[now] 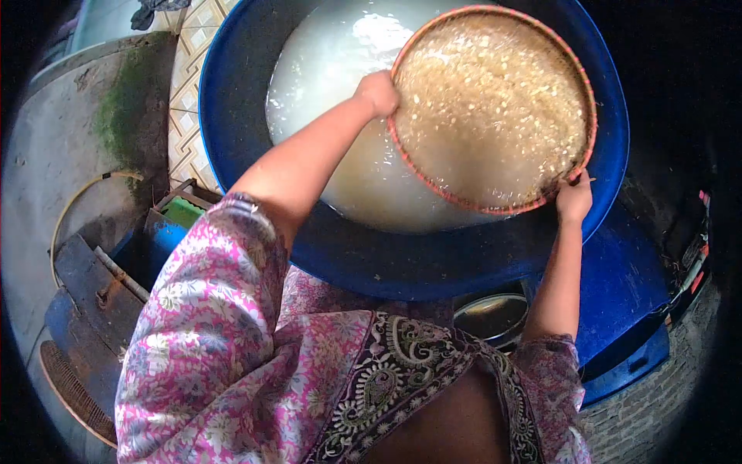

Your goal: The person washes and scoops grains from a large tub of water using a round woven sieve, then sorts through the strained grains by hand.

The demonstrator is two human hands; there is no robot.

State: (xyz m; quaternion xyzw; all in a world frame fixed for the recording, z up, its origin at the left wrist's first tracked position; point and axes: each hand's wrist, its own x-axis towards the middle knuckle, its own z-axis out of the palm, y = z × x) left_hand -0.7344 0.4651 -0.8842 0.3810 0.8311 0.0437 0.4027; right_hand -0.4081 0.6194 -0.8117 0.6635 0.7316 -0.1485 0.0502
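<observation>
A round woven sieve basket (495,209) with a reddish bound rim is held over the large blue tub (371,263), at or in the cloudy water (325,93). Inside it, many small pale pieces (502,73), perhaps split beans or grains, lie in murky water. My left hand (377,94) is closed round the rim on the left side. At the lower right edge, my right hand (573,199) grips the rim. The fingertips of both hands are partly hidden by the rim.
A second blue container (618,286) stands to the right, beside a brick floor (649,402). Below the tub is a round metal vessel (491,315). At left are a mossy concrete wall (93,116), a hose-like loop (66,213) and another woven basket (73,390).
</observation>
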